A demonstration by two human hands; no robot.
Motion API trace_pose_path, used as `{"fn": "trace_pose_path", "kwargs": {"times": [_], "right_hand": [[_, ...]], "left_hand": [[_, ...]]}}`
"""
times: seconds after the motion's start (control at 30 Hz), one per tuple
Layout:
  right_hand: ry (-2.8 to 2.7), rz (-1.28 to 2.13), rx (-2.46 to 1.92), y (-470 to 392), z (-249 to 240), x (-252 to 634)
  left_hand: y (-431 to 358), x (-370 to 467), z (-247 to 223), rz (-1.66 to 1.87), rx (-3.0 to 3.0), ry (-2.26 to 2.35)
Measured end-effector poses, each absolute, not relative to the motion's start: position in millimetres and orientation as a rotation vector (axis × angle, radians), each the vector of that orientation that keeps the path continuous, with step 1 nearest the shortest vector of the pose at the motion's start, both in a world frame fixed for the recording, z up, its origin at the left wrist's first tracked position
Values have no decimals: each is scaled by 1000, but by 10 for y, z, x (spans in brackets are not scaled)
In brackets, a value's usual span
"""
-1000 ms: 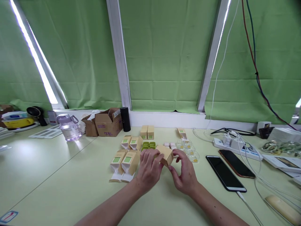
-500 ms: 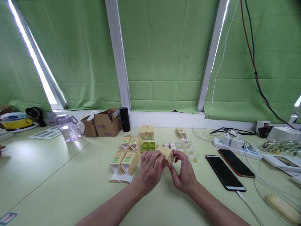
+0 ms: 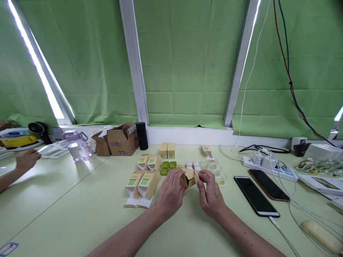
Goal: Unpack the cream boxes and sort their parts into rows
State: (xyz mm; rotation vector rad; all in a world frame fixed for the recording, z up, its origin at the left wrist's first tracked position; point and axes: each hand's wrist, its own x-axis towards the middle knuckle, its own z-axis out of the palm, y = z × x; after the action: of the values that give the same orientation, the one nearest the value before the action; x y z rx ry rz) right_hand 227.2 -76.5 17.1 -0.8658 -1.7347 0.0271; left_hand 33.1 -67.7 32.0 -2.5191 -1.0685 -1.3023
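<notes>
Between my two hands is a small kraft-paper box (image 3: 189, 178), its end open towards me and a flap standing out on the right. My left hand (image 3: 170, 189) is wrapped round its left side. My right hand (image 3: 210, 192) pinches the flap with thumb and fingers. Just beyond are green square cups (image 3: 168, 167), white-pink small pieces (image 3: 193, 165) and clear round cups with yellow in them (image 3: 214, 169). Several more kraft boxes with green labels (image 3: 146, 184) lie to the left, some with white flaps out. Two upright boxes (image 3: 167, 150) stand behind.
A flattened kraft box (image 3: 207, 152) lies at the back. On the right are two phones (image 3: 256, 196), a power strip (image 3: 270, 167) and loose cables. A lilac jug (image 3: 77, 145), a cardboard box (image 3: 123, 140) and a black cylinder (image 3: 142, 136) stand left. Another person's hand (image 3: 27, 159) reaches in.
The box has been turned so its open end faces me, and a flap is now opened out under my right hand. At far left, another person's hand has reached further in.
</notes>
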Motion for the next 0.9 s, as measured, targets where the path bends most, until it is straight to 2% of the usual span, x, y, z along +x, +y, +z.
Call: {"fn": "trace_pose_path", "kwargs": {"times": [0.17, 0.47, 0.9], "right_hand": [[-1705, 125, -904, -746, 170, 2300], [-1676, -237, -715, -677, 262, 2381], [-1788, -262, -671, -615, 112, 2440]], "left_hand": [[-675, 322, 298, -1316, -2597, -1107], [-692, 315, 325, -1226, -2655, -1188], [-673, 313, 291, -1212, -2657, -1208]]}}
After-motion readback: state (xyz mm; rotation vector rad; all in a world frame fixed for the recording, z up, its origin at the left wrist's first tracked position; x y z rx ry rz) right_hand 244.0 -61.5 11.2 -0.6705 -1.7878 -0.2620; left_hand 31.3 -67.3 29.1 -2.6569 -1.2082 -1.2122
